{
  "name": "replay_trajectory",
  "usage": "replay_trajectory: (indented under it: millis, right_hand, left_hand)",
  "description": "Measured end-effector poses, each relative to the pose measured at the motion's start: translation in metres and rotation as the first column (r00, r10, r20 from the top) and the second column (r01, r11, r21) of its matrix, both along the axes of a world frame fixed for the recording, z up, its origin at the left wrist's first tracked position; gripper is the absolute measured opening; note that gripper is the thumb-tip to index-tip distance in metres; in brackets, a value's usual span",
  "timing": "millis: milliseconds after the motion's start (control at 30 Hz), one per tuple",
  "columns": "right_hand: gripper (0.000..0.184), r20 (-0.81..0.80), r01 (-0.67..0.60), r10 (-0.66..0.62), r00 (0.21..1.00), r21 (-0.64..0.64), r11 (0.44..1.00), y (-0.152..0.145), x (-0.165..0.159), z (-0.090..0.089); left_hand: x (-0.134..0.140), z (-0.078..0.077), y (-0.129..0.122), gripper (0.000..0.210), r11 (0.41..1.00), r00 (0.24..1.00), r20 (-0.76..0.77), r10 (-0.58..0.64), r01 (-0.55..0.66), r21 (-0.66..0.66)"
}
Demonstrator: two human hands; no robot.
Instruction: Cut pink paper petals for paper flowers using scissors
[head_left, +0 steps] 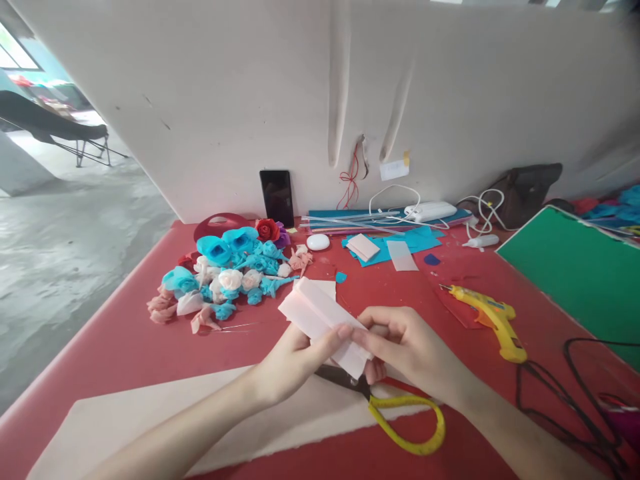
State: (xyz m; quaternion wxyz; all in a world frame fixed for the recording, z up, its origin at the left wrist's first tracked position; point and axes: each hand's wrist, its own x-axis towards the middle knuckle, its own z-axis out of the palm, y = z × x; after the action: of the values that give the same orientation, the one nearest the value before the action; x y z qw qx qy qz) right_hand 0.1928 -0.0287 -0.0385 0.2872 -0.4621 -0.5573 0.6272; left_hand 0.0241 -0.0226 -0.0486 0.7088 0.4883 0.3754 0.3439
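Observation:
Between my two hands is a folded piece of pale pink paper, held above the table. My left hand pinches its lower left part, the thumb lying on top. With thumb and fingers closed, my right hand grips the right edge of the same paper. Scissors with yellow handles lie just below, their dark blades partly covered by my hands and the paper. Under them a long sheet of pale paper stretches across the red table. Another pale piece of paper shows behind the held one.
Blue, white and pink paper flowers are heaped at the left. A yellow glue gun with a black cord lies right, beside a green board. At the back a phone leans on the wall, near blue paper and a white case.

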Motion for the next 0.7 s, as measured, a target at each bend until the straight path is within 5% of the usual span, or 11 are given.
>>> replay_trajectory:
  millis: [167, 267, 367, 467, 533, 700]
  right_hand:
    - [0.04, 0.322, -0.047, -0.038, 0.946, 0.253, 0.966, 0.003, 0.019, 0.015]
    - [0.031, 0.623, -0.166, -0.02, 0.782, 0.239, 0.957, -0.002, 0.035, 0.016]
    - [0.016, 0.787, -0.34, 0.049, 0.616, 0.209, 0.917, -0.015, 0.049, -0.012]
    - [0.056, 0.833, -0.416, 0.049, 0.551, 0.224, 0.881, -0.032, 0.06, -0.056]
    - [0.066, 0.847, -0.46, 0.024, 0.531, 0.265, 0.847, -0.042, 0.065, -0.077]
    - [0.07, 0.842, -0.484, 0.001, 0.54, 0.309, 0.819, -0.054, 0.06, -0.081]
  left_hand:
    - [-0.001, -0.006, 0.005, 0.022, 0.991, 0.991, 0.017, 0.135, -0.135, -0.005]
    - [-0.003, -0.009, 0.01, 0.025, 0.986, 0.984, 0.075, 0.162, -0.163, 0.011]
    - [-0.005, -0.008, 0.014, 0.025, 0.985, 0.975, 0.142, 0.173, -0.169, -0.034]
    - [-0.005, -0.003, 0.019, 0.031, 0.977, 0.951, 0.231, 0.207, -0.187, -0.106]
    - [-0.006, 0.0, 0.022, 0.035, 0.973, 0.933, 0.288, 0.216, -0.18, -0.144]
    - [-0.006, 0.002, 0.029, 0.03, 0.961, 0.887, 0.393, 0.242, -0.165, -0.22]
